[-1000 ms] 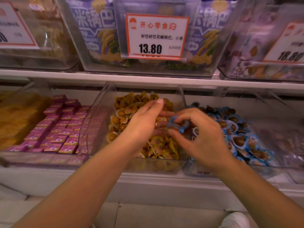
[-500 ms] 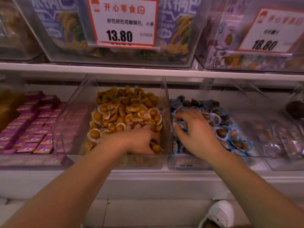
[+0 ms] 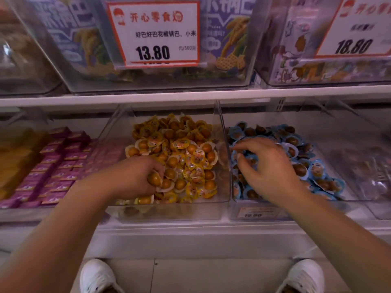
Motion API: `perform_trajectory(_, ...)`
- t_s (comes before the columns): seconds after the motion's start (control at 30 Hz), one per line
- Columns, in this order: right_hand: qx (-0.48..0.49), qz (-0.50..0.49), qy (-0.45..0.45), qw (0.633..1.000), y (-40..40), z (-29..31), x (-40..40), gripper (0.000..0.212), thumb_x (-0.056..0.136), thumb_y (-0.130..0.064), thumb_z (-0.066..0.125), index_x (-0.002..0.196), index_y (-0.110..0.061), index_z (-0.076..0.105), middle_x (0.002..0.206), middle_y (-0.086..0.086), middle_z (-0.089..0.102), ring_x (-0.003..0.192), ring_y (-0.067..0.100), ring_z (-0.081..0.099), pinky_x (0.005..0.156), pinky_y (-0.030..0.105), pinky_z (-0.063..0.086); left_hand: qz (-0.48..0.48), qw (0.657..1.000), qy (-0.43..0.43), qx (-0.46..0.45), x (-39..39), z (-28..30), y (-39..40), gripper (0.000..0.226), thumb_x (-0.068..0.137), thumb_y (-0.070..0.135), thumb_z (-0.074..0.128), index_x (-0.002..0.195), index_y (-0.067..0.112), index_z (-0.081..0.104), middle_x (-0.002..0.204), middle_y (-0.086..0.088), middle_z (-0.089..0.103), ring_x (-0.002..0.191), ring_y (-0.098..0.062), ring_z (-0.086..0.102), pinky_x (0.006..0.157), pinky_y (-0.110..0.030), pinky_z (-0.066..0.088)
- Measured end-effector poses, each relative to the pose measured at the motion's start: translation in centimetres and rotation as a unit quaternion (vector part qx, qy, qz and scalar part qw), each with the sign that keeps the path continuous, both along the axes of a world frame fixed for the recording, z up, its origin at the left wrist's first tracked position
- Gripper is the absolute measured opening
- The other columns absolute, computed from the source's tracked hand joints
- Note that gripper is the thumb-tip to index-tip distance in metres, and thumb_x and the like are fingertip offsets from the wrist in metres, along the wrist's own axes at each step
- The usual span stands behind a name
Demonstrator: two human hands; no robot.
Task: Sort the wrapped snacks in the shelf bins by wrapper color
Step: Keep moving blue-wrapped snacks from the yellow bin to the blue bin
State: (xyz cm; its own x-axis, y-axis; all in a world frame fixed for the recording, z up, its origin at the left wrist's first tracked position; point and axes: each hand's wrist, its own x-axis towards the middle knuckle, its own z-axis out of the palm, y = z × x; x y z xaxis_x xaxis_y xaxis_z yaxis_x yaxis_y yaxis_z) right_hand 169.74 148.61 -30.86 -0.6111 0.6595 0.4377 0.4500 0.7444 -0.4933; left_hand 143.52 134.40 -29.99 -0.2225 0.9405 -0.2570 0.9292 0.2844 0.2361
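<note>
Snacks are small, light, slick film-sealed cups; I would pinch each by its stiff rim. My left hand (image 3: pixel 135 176) curls around a yellow-wrapped snack (image 3: pixel 154 179) in the yellow bin (image 3: pixel 220 127). My right hand (image 3: pixel 268 168), fingers bent, rakes the blue-wrapped snacks (image 3: pixel 317 168); whether it grips one, I cannot tell.

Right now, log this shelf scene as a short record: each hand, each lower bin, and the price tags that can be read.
left hand: in the yellow bin, fingers curled round yellow-wrapped snacks
right hand: over the blue bin, fingers bent onto blue-wrapped snacks; grip cannot be told
far left bin: purple packets
upper price tags: 13.80, 18.80
floor: white shoes
</note>
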Motion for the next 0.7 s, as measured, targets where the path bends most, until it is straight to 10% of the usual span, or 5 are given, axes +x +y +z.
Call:
perform_trajectory(0.2,0.025,0.043,0.127,0.991,-1.9,1.4,-1.6,0.023,0.090,-0.013,0.057,0.110,-0.012,0.069,0.105,-0.004,0.062,0.101,0.007,0.056,0.089,0.012,0.042,-0.012,0.992,-0.025,-0.121,-0.4,2.5,-0.8,0.030,0.071,0.053,0.079,0.097,0.040,0.069,0.093,0.019,0.066,0.088,-0.005,0.061,0.079,-0.025,0.051)
perform_trajectory(0.33,-0.020,0.024,0.094,0.995,-2.3,0.7,-3.8,0.028,0.087,-0.007,0.065,0.115,-0.011,0.069,0.118,0.001,0.059,0.114,0.017,0.054,0.100,0.026,0.042,0.051,0.991,0.026,0.120,0.7,1.2,1.4,0.036,0.078,0.064,0.063,0.109,0.046,0.066,0.108,0.012,0.067,0.101,-0.013,0.065,0.085,-0.031,0.052)
perform_trajectory(0.57,-0.018,0.005,0.077,0.997,-2.5,0.1,-4.7,0.028,0.082,-0.001,0.068,0.108,-0.011,0.072,0.121,0.001,0.058,0.117,0.023,0.049,0.102,0.033,0.041,0.005,0.999,0.048,0.023,2.6,-4.7,5.9,0.097,0.078,0.069,0.058,0.149,0.054,-0.006,0.163,-0.004,-0.012,0.148,-0.038,0.014,0.118,-0.053,0.016)
perform_trajectory(0.7,-0.027,0.012,0.076,0.997,-2.4,0.1,-4.6,0.028,0.082,-0.001,0.067,0.107,-0.013,0.072,0.122,0.000,0.058,0.118,0.021,0.048,0.103,0.032,0.040,-0.041,0.999,0.025,-0.013,2.8,-4.5,5.6,0.102,0.076,0.061,0.062,0.150,0.050,-0.008,0.163,0.005,-0.021,0.151,-0.036,-0.004,0.120,-0.055,0.009)
